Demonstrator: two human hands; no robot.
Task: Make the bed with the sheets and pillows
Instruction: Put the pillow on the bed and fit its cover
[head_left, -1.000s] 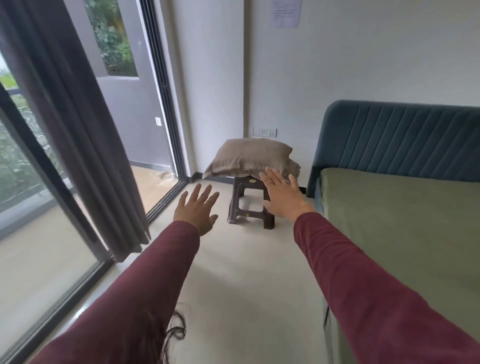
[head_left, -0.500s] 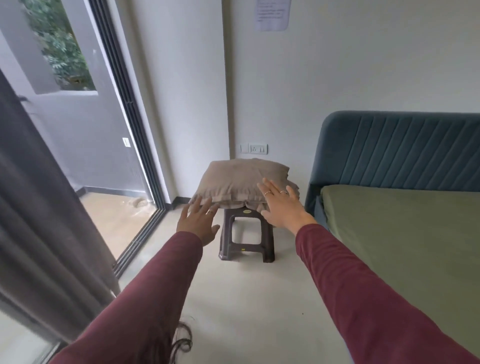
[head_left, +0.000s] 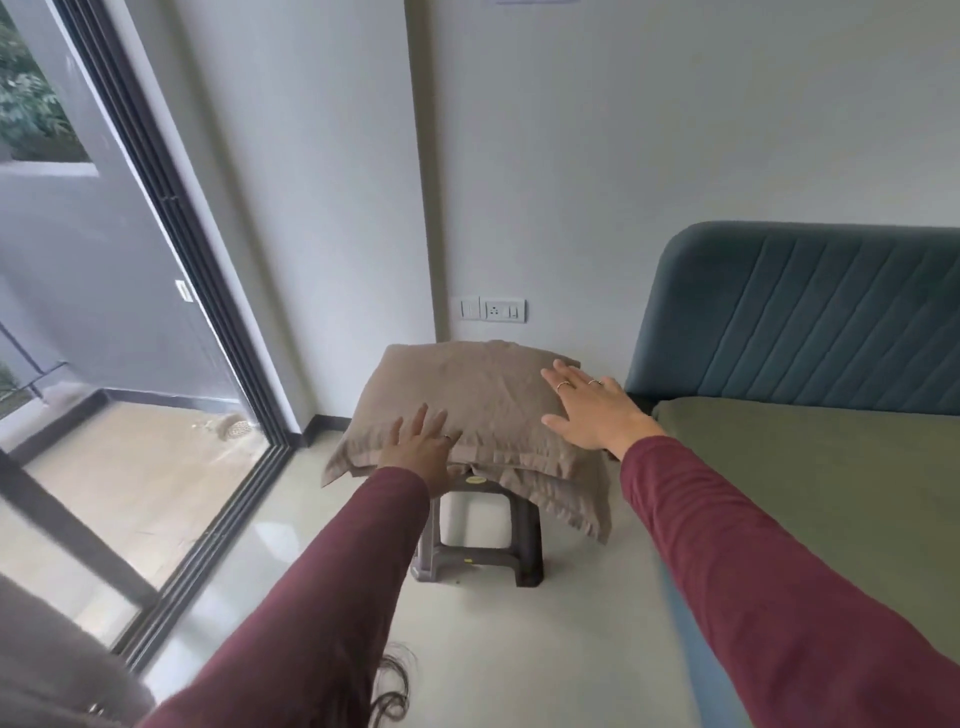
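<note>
Flanking the stool (head_left: 480, 540) and pillows (head_left: 478, 405): bed (head_left: 831, 467), glass door (head_left: 130, 415).

Head view, as I see it: two taupe fabric pillows (head_left: 483, 400) stacked on a dark brown plastic stool (head_left: 480, 545), lower one overhanging right. My left hand (head_left: 421, 452) lies flat, fingers straight, on the top pillow's near edge; my right hand (head_left: 592, 410), fingers spread, at its right side. Olive-green sheeted bed (head_left: 810, 499) with teal quilted headboard (head_left: 810, 322) just beside the stool. White wall socket plate (head_left: 493, 310) above.
</note>
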